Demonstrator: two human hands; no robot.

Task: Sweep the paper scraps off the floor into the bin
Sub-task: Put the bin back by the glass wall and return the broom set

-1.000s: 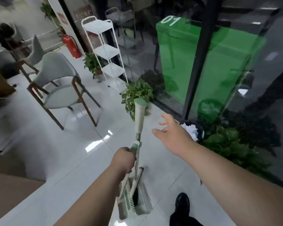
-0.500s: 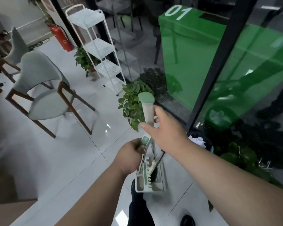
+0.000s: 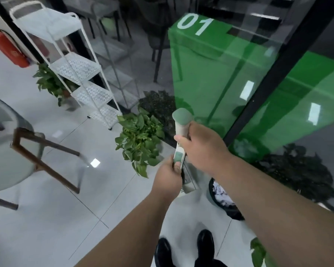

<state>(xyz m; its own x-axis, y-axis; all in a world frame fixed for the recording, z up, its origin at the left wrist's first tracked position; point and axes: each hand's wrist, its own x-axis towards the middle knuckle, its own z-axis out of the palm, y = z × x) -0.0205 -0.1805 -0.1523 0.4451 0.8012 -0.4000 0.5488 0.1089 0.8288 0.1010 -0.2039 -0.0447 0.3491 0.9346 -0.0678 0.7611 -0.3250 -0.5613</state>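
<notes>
Now: R hand (image 3: 202,149) fingers wrapped round broom handle (image 3: 181,122) just under its green cap; L hand (image 3: 168,178) curled on dustpan handle (image 3: 178,157) below. Dustpan (image 3: 188,186) mostly hidden, hanging beside bin (image 3: 232,213), paper scraps (image 3: 220,191) inside. Risk: a careless swing could knock the plant (image 3: 141,139) or tip the bin, spilling scraps.
</notes>
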